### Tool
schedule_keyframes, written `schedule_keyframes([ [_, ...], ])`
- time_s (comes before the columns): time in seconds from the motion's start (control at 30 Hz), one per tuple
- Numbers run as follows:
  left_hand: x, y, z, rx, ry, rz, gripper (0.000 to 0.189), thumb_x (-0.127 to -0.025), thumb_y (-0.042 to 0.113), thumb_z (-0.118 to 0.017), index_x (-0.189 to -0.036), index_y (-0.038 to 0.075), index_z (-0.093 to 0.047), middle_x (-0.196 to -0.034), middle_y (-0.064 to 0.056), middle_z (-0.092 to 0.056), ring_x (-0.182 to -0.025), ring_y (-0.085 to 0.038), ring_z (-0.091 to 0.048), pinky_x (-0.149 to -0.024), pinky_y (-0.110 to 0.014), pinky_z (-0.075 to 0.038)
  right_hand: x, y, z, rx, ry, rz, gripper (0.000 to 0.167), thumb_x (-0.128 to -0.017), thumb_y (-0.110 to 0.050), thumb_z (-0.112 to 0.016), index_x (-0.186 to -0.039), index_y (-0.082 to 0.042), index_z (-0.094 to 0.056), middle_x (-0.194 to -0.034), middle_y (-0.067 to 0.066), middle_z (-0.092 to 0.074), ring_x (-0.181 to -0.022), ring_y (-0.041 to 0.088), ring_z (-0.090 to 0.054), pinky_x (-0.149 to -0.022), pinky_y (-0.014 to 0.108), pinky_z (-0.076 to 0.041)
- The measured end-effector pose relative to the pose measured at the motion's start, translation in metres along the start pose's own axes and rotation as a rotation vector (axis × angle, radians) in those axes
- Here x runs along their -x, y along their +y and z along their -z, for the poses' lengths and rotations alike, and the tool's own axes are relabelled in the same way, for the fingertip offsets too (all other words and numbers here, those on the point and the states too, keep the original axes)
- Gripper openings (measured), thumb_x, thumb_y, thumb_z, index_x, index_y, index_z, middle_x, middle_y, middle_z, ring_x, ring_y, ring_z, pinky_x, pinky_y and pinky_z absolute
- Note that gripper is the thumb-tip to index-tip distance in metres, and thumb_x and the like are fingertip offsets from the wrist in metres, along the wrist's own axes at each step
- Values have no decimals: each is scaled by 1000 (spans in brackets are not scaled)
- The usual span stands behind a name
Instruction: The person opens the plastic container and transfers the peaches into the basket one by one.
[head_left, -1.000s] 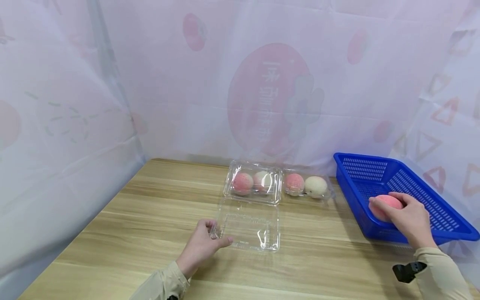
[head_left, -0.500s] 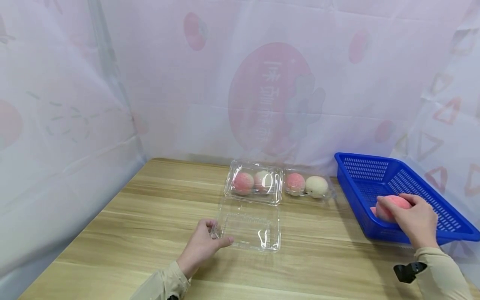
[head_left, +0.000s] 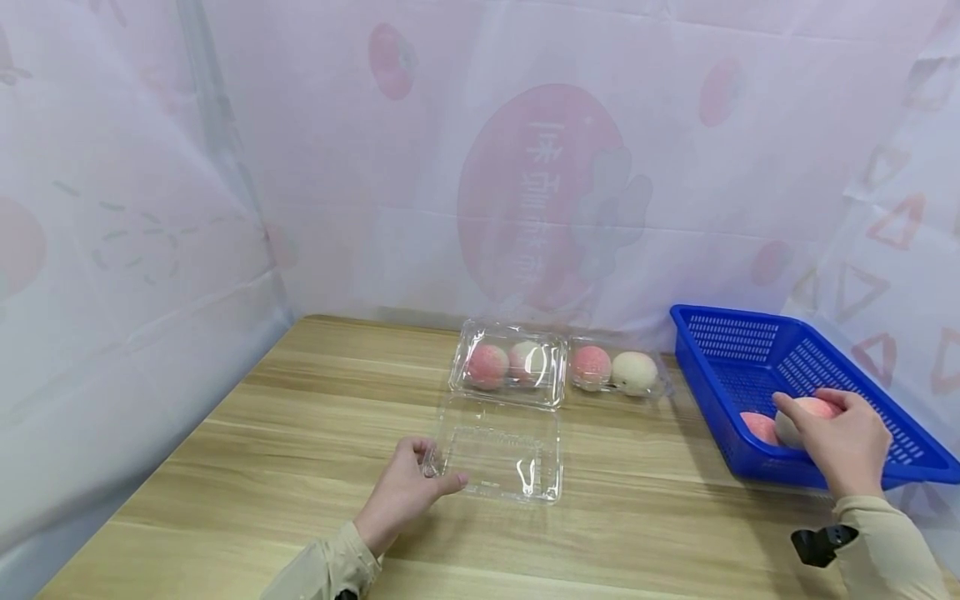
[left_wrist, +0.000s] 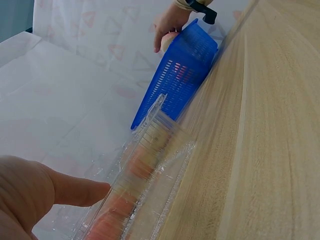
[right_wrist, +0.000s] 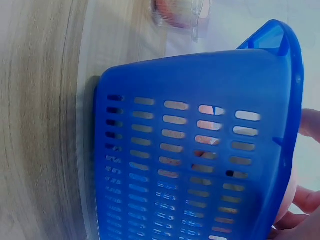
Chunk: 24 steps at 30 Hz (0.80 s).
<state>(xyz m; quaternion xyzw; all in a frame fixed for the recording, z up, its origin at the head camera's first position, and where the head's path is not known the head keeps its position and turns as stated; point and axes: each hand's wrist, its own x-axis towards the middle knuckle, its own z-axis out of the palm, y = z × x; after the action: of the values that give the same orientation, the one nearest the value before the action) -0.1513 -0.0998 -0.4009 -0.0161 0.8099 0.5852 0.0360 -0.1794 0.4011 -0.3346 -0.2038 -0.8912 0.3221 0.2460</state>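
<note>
Angled down over the blue basket, the right hand has its grip clamped round a peach. The left hand, thumb straight, pinches a clear box.

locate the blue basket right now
In the head view, the basket sits on the right of the table with the right hand at its near end.

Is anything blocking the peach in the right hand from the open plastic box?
Yes: another peach and the left side of the blue basket stand between the held peach and the open box. Beyond that side, nothing visible blocks the way.
</note>
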Motion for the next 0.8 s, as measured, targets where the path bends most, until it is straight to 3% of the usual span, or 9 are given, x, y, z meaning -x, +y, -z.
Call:
schedule_keyframes([
  [0.13, 1, 1, 0, 8, -4, 0, 72, -74, 17, -86, -126, -9, -42, -118, -24, -53, -106, -36, -55, -92, -52, -48, 0, 0, 0, 1, 14, 8, 75, -85, -44, -74, -130, 12, -52, -125, 34, -53, -111, 45, -48, -65, 30, -35],
  [0.33, 0, 1, 1, 0, 1, -5, 72, -74, 16, -86, -126, -9, -42, -116, -24, -53, -106, -37, -55, -92, -53, -48, -1, 2, 1, 27, 3, -25, 74, -87, -41, -73, -130, 15, -50, -126, 37, -51, -112, 48, -46, -71, 41, -38],
  [0.47, 0, 1, 1, -6, 6, -8, 72, -73, 16, -86, -125, -9, -43, -115, -23, -54, -104, -36, -55, -91, -52, -48, -2, 6, 3, 46, -24, -54, 75, -88, -42, -71, -131, 15, -48, -126, 37, -50, -109, 48, -47, -68, 40, -40],
  [0.57, 0, 1, 1, -10, 7, -6, 72, -73, 15, -86, -125, -9, -43, -114, -23, -54, -104, -36, -55, -91, -52, -48, -4, 8, 5, 62, -51, -77, 78, -89, -45, -69, -132, 16, -46, -129, 39, -48, -112, 50, -45, -75, 48, -44],
  [0.7, 0, 1, 0, -9, 8, -6, 72, -73, 15, -86, -126, -9, -43, -115, -23, -54, -105, -36, -55, -91, -52, -48, -6, 9, 7, 100, -90, -71, 78, -91, -46, -66, -131, 17, -46, -131, 39, -46, -117, 52, -42, -90, 61, -38],
  [0.8, -1, 0, 0, -9, 11, -4, 72, -73, 15, -86, -126, -8, -43, -115, -22, -55, -106, -36, -55, -92, -52, -48, -6, 10, 7, 112, -96, -35, 76, -91, -46, -66, -129, 17, -48, -129, 38, -49, -114, 52, -44, -85, 58, -40],
])
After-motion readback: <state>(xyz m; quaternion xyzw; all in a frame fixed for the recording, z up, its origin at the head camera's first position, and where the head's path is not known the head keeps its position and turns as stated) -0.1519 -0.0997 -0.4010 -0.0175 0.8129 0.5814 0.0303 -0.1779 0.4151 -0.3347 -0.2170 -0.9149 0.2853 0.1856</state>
